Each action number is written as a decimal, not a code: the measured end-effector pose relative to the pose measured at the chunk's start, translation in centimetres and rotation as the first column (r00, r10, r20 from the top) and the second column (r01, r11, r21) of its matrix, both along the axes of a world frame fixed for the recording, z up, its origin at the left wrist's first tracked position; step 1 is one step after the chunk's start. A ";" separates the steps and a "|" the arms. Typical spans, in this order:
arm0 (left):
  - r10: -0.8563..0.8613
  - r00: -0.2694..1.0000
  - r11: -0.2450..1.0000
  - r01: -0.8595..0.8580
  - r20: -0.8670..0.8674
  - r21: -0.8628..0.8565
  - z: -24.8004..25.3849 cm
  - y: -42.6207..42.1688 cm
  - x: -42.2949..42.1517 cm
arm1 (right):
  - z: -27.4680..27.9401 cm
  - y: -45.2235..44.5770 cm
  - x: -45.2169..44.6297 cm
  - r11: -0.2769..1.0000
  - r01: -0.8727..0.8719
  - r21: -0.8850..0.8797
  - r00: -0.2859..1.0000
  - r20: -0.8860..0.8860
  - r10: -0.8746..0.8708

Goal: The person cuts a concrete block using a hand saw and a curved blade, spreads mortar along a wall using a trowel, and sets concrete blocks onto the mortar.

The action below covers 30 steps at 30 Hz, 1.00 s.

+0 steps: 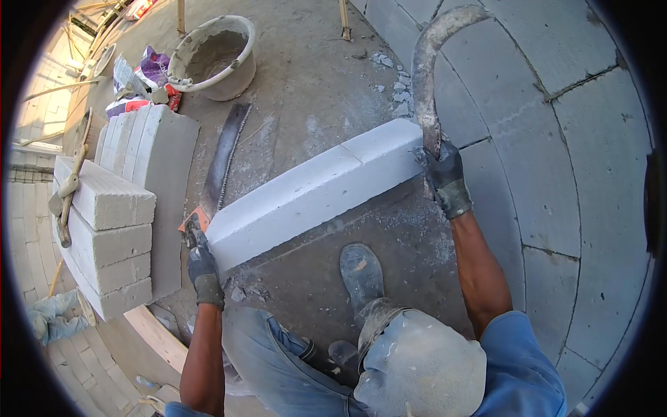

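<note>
Currently one long block (316, 189) between left hand (200, 249), right hand (447, 177), both curled, exact grips unclear; one saw (226, 151).

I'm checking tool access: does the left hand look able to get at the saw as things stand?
Likely yes: the orange handle of the saw is right at the left hand, with nothing visible between them.

Location: a building site. Evidence: block wall (549, 201) with rough joints at 3 o'clock, stacked pale blocks (125, 210) at 9, grey-caked tub (235, 85) at 11, handsaw (224, 154) at 10 on dusty floor (306, 90).
</note>
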<state>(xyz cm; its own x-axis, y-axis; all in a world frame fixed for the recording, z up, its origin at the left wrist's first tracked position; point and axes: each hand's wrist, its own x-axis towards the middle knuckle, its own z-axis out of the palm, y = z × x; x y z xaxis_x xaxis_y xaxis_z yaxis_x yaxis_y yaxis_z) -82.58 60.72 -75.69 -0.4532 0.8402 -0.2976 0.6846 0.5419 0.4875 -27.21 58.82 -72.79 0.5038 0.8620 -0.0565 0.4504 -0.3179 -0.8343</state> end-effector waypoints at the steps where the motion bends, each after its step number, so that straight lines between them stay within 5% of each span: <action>1: -0.064 0.989 0.996 0.055 -0.136 -0.072 1.8 1.6 1.5 | -0.1 1.1 -0.3 0.992 -0.044 0.116 0.997 0.063 0.037; 2: -0.056 0.990 0.997 0.048 -0.128 -0.060 2.1 2.8 2.1 | 1.0 1.5 -1.4 0.991 -0.052 0.127 0.996 0.072 0.043; 3: -0.044 0.994 0.996 0.052 -0.101 0.075 2.1 3.8 2.5 | 2.7 1.2 -3.1 0.969 -0.114 0.219 0.880 0.475 -0.004; 5: -0.019 0.997 0.980 0.032 -0.070 0.195 1.4 5.4 3.3 | 5.0 -0.5 -6.7 0.984 -0.133 0.121 0.891 0.449 0.065; 6: 0.070 0.981 0.942 -0.005 -0.182 0.337 0.7 6.5 3.9 | 5.7 -1.5 -8.4 0.990 -0.129 -0.058 0.992 0.007 0.129; 7: 0.171 0.945 0.880 -0.020 -0.277 0.474 0.4 7.3 4.2 | 5.9 -2.3 -9.7 0.988 -0.141 -0.062 0.990 0.013 0.142; 8: 0.183 0.946 0.879 -0.034 -0.269 0.476 0.6 8.0 3.9 | 6.2 -2.7 -10.8 0.978 -0.194 -0.080 0.978 0.067 0.200; 10: -0.005 0.964 0.982 0.056 -0.267 0.182 1.5 9.1 2.9 | 7.1 -2.0 -11.5 0.963 -0.255 -0.091 0.955 0.132 0.266; 13: 0.048 0.940 0.964 0.045 -0.336 0.263 0.7 7.8 2.9 | 9.2 -1.2 -12.2 0.931 -0.243 -0.271 0.903 0.287 0.319; 15: 0.055 0.956 0.972 0.015 -0.290 0.233 2.1 7.5 3.6 | 13.1 -0.9 -12.4 0.957 -0.286 -0.053 0.935 0.203 0.291; 19: 0.056 0.964 0.983 -0.008 -0.259 0.183 1.8 7.8 3.5 | 10.4 -1.0 -12.0 0.955 -0.253 0.155 0.948 0.238 0.213; 21: 0.030 0.941 0.981 0.037 -0.336 0.193 -0.3 8.2 2.2 | 3.6 -0.8 -10.8 0.926 -0.327 -0.187 0.860 0.347 0.374; 22: 0.007 0.911 0.979 0.079 -0.413 0.190 -0.8 8.6 1.9 | 4.4 -0.1 -11.1 0.930 -0.323 -0.174 0.862 0.352 0.365; 25: 0.004 0.936 0.977 0.072 -0.352 0.202 -0.2 7.4 2.1 | 7.6 -0.7 -12.6 0.928 -0.275 -0.252 0.886 0.308 0.346; 30: 0.042 0.965 0.981 0.009 -0.258 0.193 1.6 7.7 3.7 | 11.6 -1.0 -13.4 0.990 -0.140 0.019 0.985 0.101 0.137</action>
<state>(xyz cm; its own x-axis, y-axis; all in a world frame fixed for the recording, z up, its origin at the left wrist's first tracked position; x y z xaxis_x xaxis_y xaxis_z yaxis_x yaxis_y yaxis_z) -78.90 68.41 -74.05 -0.5078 0.8615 -0.0024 0.7931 0.4686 0.3891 -40.66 57.77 -61.19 0.3812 0.9244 0.0112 0.5692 -0.2251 -0.7908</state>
